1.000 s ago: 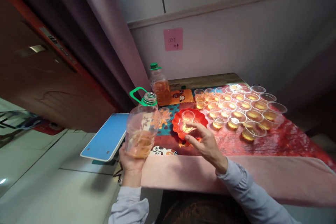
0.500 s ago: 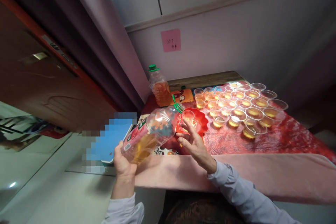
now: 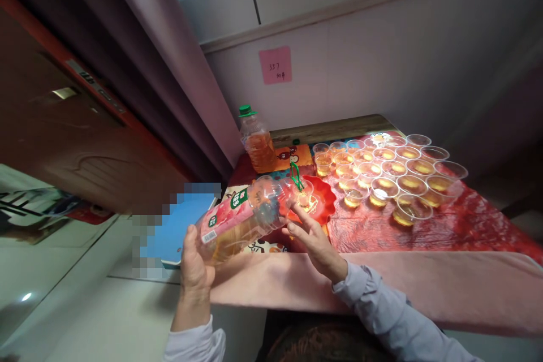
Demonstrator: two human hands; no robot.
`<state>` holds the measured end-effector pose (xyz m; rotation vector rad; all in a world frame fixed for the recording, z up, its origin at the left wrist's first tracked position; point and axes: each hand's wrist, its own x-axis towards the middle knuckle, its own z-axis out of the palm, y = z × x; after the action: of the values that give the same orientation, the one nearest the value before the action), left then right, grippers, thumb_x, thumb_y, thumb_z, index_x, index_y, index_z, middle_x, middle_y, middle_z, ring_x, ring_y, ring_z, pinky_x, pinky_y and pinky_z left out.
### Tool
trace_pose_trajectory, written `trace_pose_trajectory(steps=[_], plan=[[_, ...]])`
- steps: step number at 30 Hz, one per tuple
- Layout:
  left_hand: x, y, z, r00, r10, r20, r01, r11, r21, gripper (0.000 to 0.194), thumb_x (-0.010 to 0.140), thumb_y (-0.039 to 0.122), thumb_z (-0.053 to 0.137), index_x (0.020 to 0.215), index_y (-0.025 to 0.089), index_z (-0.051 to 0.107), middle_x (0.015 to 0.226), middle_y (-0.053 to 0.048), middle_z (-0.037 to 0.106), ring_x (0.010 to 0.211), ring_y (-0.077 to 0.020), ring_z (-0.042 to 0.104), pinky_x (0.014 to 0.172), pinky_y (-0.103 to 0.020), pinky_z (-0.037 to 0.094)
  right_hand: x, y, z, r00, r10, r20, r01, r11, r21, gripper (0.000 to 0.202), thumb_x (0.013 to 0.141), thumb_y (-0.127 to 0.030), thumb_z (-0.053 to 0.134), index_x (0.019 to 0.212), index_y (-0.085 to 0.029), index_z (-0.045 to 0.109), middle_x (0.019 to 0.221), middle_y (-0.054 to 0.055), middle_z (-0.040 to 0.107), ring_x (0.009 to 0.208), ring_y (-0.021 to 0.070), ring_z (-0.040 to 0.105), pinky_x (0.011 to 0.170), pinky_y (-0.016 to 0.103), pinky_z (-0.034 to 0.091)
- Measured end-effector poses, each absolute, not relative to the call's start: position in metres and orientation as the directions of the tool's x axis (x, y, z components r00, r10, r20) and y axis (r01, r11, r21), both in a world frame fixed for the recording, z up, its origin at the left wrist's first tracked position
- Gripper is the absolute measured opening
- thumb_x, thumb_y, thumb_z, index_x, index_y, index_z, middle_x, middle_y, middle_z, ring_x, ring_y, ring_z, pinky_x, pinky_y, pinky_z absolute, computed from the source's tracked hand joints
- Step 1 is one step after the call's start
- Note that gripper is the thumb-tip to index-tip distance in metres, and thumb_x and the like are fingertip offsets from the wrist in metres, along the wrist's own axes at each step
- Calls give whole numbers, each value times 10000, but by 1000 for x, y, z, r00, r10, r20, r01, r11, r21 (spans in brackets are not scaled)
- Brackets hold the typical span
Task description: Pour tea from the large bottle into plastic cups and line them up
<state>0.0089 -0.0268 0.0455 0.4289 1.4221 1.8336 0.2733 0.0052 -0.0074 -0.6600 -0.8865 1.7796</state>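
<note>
head view: my left hand [image 3: 195, 263] is wrapped round the base of the tilted bottle [image 3: 250, 215], probably so its neck can lean toward the cup [image 3: 306, 197] in the red dish [image 3: 327, 203], my right hand [image 3: 317, 244] loosely spread near the neck, seemingly gripping nothing.

Smooth plastic bottle [image 3: 244, 218] (rather glossy)

Tilted bottle [image 3: 250, 215]: clear, shows a pink label [image 3: 223, 218] with green patches and pale amber liquid [image 3: 231, 243]
Handle [image 3: 293, 172]: bright green
Standing bottle [image 3: 253, 125]: clear, with orange drink [image 3: 262, 150], green cap [image 3: 245, 109]
Bowl [image 3: 326, 198]: bright red
Cups [image 3: 412, 207]: clear, golden-yellow contents
Tablecloth [image 3: 462, 226]: red, patterned with orange and teal cartoon patches
Front cloth [image 3: 424, 274]: plain pale pink
</note>
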Motion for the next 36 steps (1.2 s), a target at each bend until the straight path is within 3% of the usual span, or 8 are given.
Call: trace_pose_trajectory(steps=[4,7,12,15,19,29,36], plan=[[-1,-34,49,-605,784,-136,-257,-31,966,864,768,840,850,1353,206,798,1279,-129,860,1214,-389,804,930,-478,714,270,4,-9,-390,917,-81,-542,-299,-786,1127,838,-649,978,1771,-264,475,1472,173,786,1508,360,658,1317,598,465],[-4,-41,54,-589,800,-116,-175,15,985,970,664,798,961,1428,236,763,1393,-118,822,1288,-386,764,911,-431,708,269,4,-9,-385,916,-112,-554,-327,-766,1151,837,-638,983,1780,-240,456,1476,180,781,1492,359,662,1297,586,486],[1,-45,66,-632,770,-87,-106,26,994,936,589,680,1045,1387,264,786,1494,-89,767,1300,-341,740,732,-275,667,266,4,-9,-380,917,-124,-585,-342,-735,1019,837,-600,993,1713,-306,565,1683,127,644,1490,358,658,1265,572,536],[6,-44,74,-652,755,-68,-75,26,997,892,588,669,1042,1345,265,801,1481,-82,767,1265,-324,745,699,-256,654,264,4,-11,-388,913,-126,-599,-354,-719,922,846,-585,990,1660,-343,630,1773,87,552,1524,361,631,1259,563,554],[8,-42,82,-675,737,-45,-32,31,999,889,591,678,1028,1325,235,793,1476,-107,760,1200,-323,760,686,-272,653,262,4,-12,-385,910,-157,-608,-378,-698,947,829,-580,1001,1663,-339,624,1846,73,448,1558,373,601,1261,552,562],[13,-35,93,-697,717,-31,12,55,998,927,555,707,1017,1305,226,763,1504,-121,731,1207,-325,741,654,-255,615,259,9,-13,-392,907,-153,-622,-384,-682,878,849,-534,986,1635,-341,647,1845,65,444,1562,340,588,1197,477,614],[17,-33,101,-695,718,-27,27,64,998,867,584,672,1001,1285,223,755,1471,-117,730,1129,-292,742,636,-248,603,258,12,-13,-408,903,-135,-609,-380,-697,819,898,-531,943,1636,-355,635,1746,70,568,1472,293,656,1191,474,619]])
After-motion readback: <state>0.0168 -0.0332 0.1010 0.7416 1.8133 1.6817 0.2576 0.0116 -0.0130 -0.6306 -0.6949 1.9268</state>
